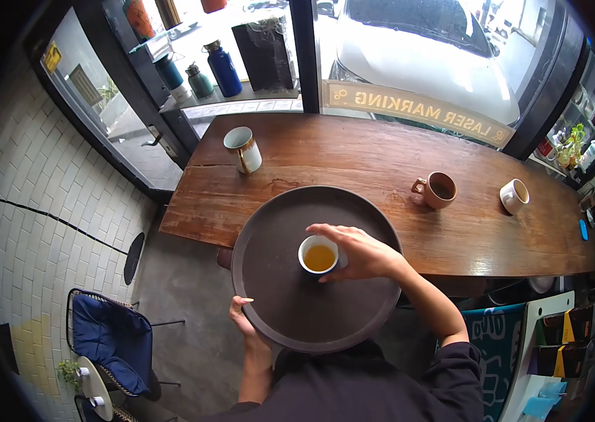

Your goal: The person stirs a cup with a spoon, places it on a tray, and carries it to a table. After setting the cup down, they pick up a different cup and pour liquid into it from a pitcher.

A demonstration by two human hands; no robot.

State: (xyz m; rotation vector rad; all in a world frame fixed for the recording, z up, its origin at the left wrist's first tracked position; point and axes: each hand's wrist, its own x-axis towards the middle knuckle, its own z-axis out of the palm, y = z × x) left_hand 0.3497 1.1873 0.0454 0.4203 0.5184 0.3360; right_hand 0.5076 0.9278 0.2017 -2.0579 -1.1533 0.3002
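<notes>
A round dark brown serving tray (283, 309) is held in front of me, over the near side of the wooden table. My left hand (243, 320) grips its lower left rim, thumb on top and the other fingers hidden underneath. On the tray, near its middle, stands a small white cup (304, 264) of yellow-amber liquid. My right hand (361, 254) comes in from the right and curls around this cup, fingers along the far side and thumb on the near side. The cup's handle shows between thumb and fingers.
On the wooden table (332, 151) stand a tall white-and-brown mug (247, 156), a brown mug (439, 190) of dark liquid and a small white cup (513, 200). Several bottles, including a blue one (223, 70), line the window sill. A blue-cushioned chair (111, 337) sits lower left.
</notes>
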